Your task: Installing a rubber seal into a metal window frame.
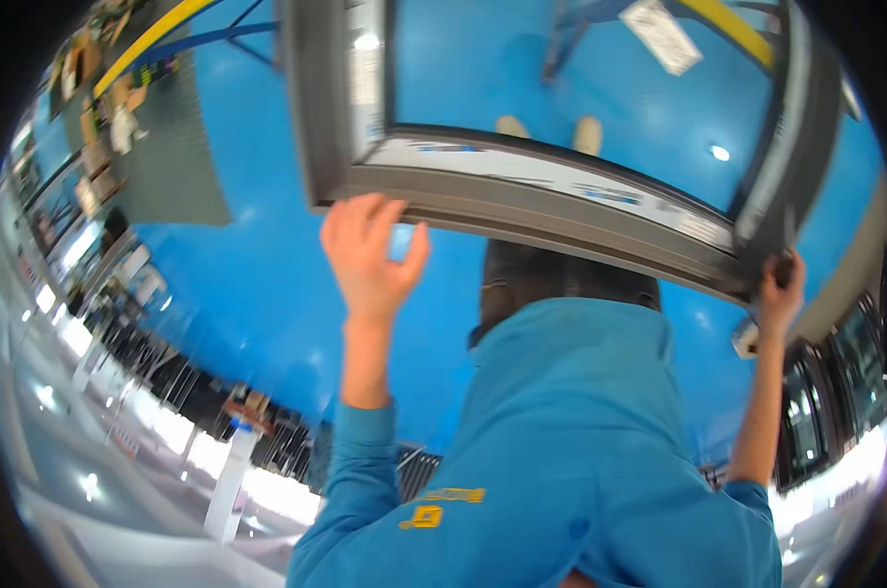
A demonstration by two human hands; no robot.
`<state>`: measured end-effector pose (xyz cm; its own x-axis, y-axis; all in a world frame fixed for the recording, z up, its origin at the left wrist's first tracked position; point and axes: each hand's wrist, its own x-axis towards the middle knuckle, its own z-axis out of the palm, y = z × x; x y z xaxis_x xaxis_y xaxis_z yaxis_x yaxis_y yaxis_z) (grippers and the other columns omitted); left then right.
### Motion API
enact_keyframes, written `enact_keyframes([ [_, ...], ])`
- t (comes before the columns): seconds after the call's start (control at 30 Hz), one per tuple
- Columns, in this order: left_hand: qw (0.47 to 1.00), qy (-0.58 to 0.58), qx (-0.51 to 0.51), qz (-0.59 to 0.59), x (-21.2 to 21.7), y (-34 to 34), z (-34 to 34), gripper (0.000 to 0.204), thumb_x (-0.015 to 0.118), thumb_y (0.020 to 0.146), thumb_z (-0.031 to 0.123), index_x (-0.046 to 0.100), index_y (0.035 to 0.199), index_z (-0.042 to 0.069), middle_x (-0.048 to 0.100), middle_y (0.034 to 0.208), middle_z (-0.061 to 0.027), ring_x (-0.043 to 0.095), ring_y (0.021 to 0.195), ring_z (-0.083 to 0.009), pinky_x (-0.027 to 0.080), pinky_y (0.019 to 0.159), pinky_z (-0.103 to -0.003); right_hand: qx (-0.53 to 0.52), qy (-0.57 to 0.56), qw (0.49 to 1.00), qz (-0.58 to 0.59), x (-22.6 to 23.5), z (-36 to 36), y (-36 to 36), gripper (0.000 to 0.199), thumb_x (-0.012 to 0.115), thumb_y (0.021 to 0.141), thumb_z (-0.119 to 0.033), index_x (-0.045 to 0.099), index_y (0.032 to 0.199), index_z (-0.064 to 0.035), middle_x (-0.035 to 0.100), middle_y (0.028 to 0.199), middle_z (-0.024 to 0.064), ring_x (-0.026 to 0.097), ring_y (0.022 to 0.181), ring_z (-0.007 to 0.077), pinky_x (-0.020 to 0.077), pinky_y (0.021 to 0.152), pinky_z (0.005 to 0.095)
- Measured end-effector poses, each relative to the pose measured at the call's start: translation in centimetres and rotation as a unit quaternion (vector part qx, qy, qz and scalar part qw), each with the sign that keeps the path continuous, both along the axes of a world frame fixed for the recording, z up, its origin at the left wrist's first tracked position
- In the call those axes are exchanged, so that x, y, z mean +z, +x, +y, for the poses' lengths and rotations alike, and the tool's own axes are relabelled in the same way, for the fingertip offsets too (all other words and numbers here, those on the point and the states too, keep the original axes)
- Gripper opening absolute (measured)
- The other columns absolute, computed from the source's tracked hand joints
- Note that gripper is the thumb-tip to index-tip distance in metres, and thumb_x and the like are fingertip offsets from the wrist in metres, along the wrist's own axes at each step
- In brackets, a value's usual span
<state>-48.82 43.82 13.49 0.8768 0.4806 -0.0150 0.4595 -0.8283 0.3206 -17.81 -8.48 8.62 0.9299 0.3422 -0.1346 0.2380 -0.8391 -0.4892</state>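
Observation:
A large dark grey window frame (522, 211) with white, printed protective film (561, 176) on its inner faces stretches across the view in front of me. Through its opening the blue floor shows. At the frame's near left corner, the fingertips of my left hand (370, 250) touch the outer edge, fingers extended and thumb spread apart. My right hand (782, 294) is beside the near right corner, its fingers closed around a small dark thing I cannot make out. Part of that grip is hidden, and the area is slightly blurred.
Yellow and blue rails (154, 44) of a stand are beyond the frame. A paper sheet (662, 36) lies past the opening. Far left, a grey-green mat (174, 157) lies near boxes and clutter. Dark framed windows (806, 412) stand at the right. My shoes (588, 135) show through the opening.

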Motion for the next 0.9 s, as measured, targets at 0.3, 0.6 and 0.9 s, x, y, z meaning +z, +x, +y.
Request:
enact_keyframes([
  [0.3,0.964,-0.098,-0.244,-0.042,-0.5,8.2,-11.2,0.031,0.080,0.077,0.018,0.067,0.104,0.011,0.065,0.106,-0.0007,0.060,0.092,-0.0215,0.047,0.082,-0.036,0.030,-0.060,0.996,-0.058,2.3,5.6,-1.2,0.047,0.075,0.075,-0.004,0.065,0.120,-0.0110,0.069,0.085,0.0061,0.061,0.072,0.0228,0.0506,0.070,0.0347],
  [0.6,0.962,-0.101,-0.188,-0.169,-3.8,16.3,-32.0,0.023,0.071,0.078,0.010,0.065,0.100,0.010,0.058,0.095,-0.0005,0.054,0.087,-0.0201,0.045,0.077,-0.033,0.129,-0.054,0.988,-0.065,3.1,5.5,-0.3,0.049,0.078,0.083,-0.006,0.062,0.129,-0.0133,0.070,0.087,0.0053,0.061,0.072,0.0212,0.0482,0.066,0.0343],
  [0.9,0.945,-0.112,-0.212,-0.224,-5.3,15.6,-31.7,0.026,0.076,0.073,0.008,0.070,0.098,0.011,0.059,0.094,0.0021,0.053,0.086,-0.0171,0.044,0.076,-0.030,0.170,0.071,0.961,0.205,7.0,-3.1,4.9,0.039,0.081,0.088,-0.015,0.067,0.125,-0.0088,0.063,0.081,0.0027,0.055,0.066,0.0125,0.0433,0.062,0.0298],
])
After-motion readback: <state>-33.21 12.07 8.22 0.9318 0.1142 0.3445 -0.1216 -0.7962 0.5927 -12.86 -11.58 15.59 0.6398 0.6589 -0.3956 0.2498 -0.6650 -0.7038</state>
